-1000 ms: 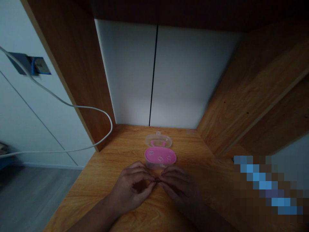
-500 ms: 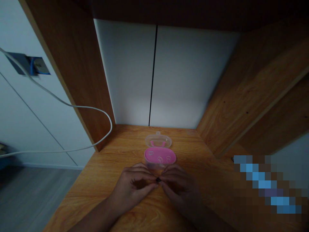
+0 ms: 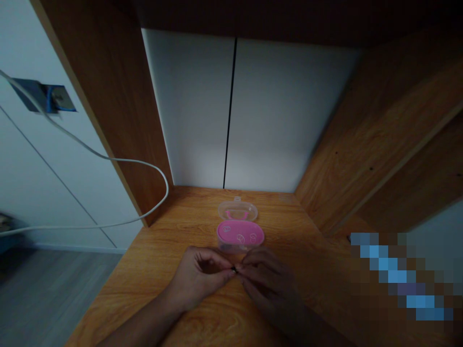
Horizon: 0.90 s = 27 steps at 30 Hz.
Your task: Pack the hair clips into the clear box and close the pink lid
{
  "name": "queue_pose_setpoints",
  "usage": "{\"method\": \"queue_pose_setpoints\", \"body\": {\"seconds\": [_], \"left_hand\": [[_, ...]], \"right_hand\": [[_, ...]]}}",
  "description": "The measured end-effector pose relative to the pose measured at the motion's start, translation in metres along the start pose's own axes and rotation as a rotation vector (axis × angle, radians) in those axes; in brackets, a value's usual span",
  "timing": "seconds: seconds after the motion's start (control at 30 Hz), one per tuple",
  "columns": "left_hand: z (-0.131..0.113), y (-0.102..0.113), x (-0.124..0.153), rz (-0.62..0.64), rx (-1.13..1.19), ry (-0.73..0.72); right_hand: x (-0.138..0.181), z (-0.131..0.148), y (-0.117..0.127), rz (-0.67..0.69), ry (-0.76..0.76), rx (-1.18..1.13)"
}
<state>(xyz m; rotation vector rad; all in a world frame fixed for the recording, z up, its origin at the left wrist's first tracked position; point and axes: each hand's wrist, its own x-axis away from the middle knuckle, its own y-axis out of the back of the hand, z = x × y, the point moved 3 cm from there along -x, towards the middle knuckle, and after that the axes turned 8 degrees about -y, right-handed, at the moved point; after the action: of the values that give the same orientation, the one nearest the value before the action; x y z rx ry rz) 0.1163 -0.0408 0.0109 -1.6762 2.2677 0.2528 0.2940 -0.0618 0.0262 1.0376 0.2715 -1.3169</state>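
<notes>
Left hand (image 3: 198, 275): fingers curled, closed toward the thumb, fingertips pinching one side of a small dark object (image 3: 235, 270). Right hand (image 3: 269, 284): likewise curled, fingertips meeting the object's other side. Object held between both hands at their fingertips, too small and dim to identify. Both hands rest low over a wooden desk (image 3: 173, 217), wrists apart, fingertips nearly meeting.

Directly ahead, just beyond the hands, sits an open clear plastic case (image 3: 240, 243), its pink insert (image 3: 240, 233) facing up and holding small ring-shaped pieces (image 3: 240, 237). Its clear hinged lid (image 3: 238, 210) lies open on the far side, flat on the desk. No hand appears to touch the case. Left of the desk, a white cable (image 3: 144, 164) runs up to a wall socket (image 3: 54, 99)
</notes>
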Motion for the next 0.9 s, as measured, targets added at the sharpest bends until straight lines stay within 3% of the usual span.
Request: {"method": "queue_pose_setpoints", "body": {"seconds": [0.27,0.43,0.9], "left_hand": [[0.0025,-0.0005,-0.0001,-0.027,0.020,0.019],[0.0054,0.0001,-0.0006,-0.027,0.058,0.031],[0.0030,-0.0004,0.0016,0.013,-0.010,0.028]], "right_hand": [[-0.0003,-0.0016,-0.0017,-0.019,0.004,0.101],[-0.0007,-0.0020,-0.0014,0.046,-0.001,0.122],[-0.0024,0.0003,0.0027,-0.016,-0.063,0.055]]}}
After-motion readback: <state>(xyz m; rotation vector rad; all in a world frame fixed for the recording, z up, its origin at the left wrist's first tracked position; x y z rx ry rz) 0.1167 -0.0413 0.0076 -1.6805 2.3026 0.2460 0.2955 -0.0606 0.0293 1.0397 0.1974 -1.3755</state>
